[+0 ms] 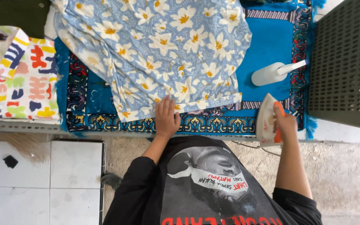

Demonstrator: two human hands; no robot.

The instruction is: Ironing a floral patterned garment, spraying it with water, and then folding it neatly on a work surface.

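Observation:
A light blue cloth with white and yellow flowers [155,46] lies spread over a blue patterned mat [271,41] on the table. My left hand [166,116] rests flat on the cloth's near edge, fingers apart. My right hand [283,125] grips the orange handle of a white clothes iron [266,118], which stands at the mat's near right edge, off the cloth. A white spray bottle [273,73] lies on its side on the mat just beyond the iron.
A folded cloth with bright multicoloured shapes [17,79] lies at the left. A dark perforated crate [348,62] stands at the right. A dark green fabric [13,14] sits at the top left. White floor tiles [42,183] and a woven floor mat [346,175] lie below the table edge.

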